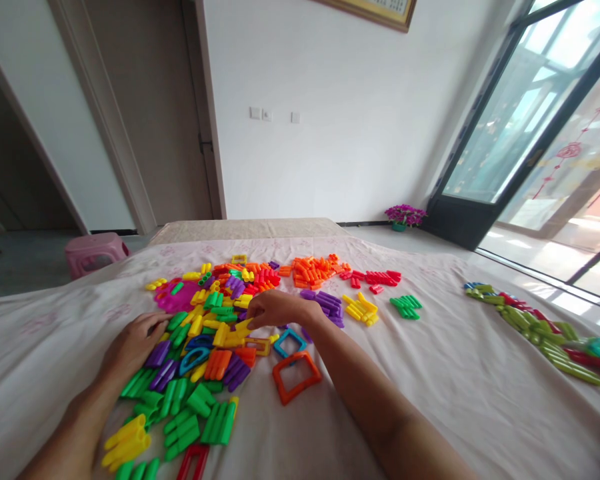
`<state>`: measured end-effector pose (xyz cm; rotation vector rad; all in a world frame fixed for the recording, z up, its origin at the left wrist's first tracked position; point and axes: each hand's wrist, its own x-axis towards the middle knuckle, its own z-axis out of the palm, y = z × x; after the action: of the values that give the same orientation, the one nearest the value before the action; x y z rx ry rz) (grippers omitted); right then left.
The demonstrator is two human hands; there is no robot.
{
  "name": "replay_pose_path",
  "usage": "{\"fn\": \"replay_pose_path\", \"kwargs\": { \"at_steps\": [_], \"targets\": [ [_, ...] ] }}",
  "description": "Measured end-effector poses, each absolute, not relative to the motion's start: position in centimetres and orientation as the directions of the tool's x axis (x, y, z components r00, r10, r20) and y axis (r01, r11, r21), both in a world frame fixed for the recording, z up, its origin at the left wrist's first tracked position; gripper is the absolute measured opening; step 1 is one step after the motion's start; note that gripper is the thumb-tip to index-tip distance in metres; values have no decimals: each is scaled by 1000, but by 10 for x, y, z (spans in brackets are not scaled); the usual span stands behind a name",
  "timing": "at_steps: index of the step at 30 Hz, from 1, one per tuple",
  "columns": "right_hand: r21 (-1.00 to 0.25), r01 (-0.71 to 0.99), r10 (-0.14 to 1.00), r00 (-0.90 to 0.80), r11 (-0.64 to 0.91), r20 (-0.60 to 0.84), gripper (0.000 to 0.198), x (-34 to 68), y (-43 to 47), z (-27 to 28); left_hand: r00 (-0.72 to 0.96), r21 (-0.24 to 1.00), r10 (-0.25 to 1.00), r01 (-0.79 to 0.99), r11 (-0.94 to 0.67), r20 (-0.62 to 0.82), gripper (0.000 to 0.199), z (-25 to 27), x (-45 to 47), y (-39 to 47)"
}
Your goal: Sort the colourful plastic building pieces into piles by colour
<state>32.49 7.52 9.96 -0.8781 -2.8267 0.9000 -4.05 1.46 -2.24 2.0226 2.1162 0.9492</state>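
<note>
A pile of colourful plastic building blocks point(180, 393), in green, yellow, purple, orange and red, is spread over the cloth before me. My right hand point(275, 309) reaches into its middle, fingers curled and pinching the end of a yellow building block point(243, 326). At the pile's left edge, my left hand point(136, 339) rests beside green blocks point(177, 320) and purple blocks point(157, 355). Its fingers are loosely bent and apart, with no block visible in them. An orange square frame point(296, 377) and a blue square frame point(290, 342) lie below my right wrist.
Sorted groups lie farther right: orange blocks point(314, 270), purple blocks point(327, 305), yellow blocks point(361, 309), green blocks point(407, 307) and red blocks point(383, 277). A long heap of olive-green pieces point(535, 333) is at the far right. A pink stool point(96, 252) stands left of the covered surface.
</note>
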Motion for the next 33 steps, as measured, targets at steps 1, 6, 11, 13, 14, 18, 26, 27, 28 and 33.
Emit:
{"fn": "replay_pose_path", "kwargs": {
  "at_steps": [1,6,11,13,14,18,26,27,28,33],
  "targets": [
    [-547,504,537,-836,669,-114,21,326,76,99,-134,466,924,883,-52,357,43,-22,-40,14],
    [-538,540,573,-810,647,-124,23,328,78,100,-127,466,925,883,-59,357,43,-25,-42,15],
    [-405,584,586,-799,703,-135,21,329,78,99,-125,460,922,886,-62,366,44,-27,-43,16],
    [-371,598,594,-793,710,-140,21,329,79,98,-127,462,921,885,-62,368,43,-26,-42,16],
    [-365,600,594,-792,712,-142,21,329,79,98,-128,464,920,883,-63,369,42,-26,-42,16],
    [-334,607,595,-790,721,-148,21,329,77,99,-125,473,923,878,-69,365,42,-25,-41,15],
    [-326,614,595,-786,719,-169,23,329,78,95,-134,475,927,878,-53,350,43,-24,-41,13],
    [-324,613,594,-787,721,-168,23,329,78,95,-135,475,927,878,-52,351,43,-24,-41,14],
    [-318,614,593,-787,723,-170,23,329,78,94,-134,475,926,879,-53,353,43,-25,-41,14],
    [-281,624,595,-781,729,-191,24,328,76,97,-125,467,918,881,-72,376,42,-27,-42,15]
  ]
}}
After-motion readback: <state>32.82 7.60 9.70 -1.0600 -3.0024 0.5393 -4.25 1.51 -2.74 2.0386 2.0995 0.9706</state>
